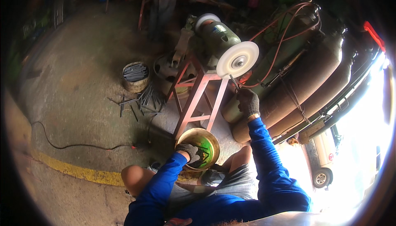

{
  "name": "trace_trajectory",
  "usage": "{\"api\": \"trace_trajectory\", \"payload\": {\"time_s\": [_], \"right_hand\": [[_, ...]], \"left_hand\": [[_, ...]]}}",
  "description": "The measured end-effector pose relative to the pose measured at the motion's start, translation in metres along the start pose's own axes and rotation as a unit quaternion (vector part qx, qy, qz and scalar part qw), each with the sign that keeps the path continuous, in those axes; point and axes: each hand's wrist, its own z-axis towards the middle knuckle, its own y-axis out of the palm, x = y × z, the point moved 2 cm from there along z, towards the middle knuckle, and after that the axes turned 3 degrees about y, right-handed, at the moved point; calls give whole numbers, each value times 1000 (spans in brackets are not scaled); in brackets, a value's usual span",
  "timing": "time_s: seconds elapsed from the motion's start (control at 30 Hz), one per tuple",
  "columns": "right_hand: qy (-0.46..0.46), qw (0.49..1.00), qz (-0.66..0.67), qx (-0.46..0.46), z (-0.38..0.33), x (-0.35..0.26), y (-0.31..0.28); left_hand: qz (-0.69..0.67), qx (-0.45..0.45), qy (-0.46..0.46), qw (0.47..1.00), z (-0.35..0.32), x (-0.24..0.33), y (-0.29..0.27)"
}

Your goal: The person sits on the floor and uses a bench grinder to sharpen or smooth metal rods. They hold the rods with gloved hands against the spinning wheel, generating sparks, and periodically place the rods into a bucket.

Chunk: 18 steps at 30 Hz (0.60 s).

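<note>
The right hand (248,101), in a dark knitted glove, has its grip closed around a thin dark metal rod (234,82), whose upper end touches the lower edge of the white round buffing wheel (238,59) of the green bench grinder (217,36). The left hand (190,151), also gloved, reaches into a round brass-coloured metal bowl (208,137) on the floor; whether its grip holds something I cannot tell. The red steel stand (197,98) is between them. Brown gas cylinders (313,77) lie just beside on the right. A round basket of dark rods (135,76) stands at the left.
</note>
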Motion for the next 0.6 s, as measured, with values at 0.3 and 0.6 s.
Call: {"api": "trace_trajectory", "payload": {"time_s": [0.3,0.6], "right_hand": [[236,946,177,-130,1,3,-5],[215,968,84,-98,10,0,-10]], "left_hand": [[6,-13,-6,1000,-3,0,-5],[-6,-19,-12,1000,-4,3,-11]]}}
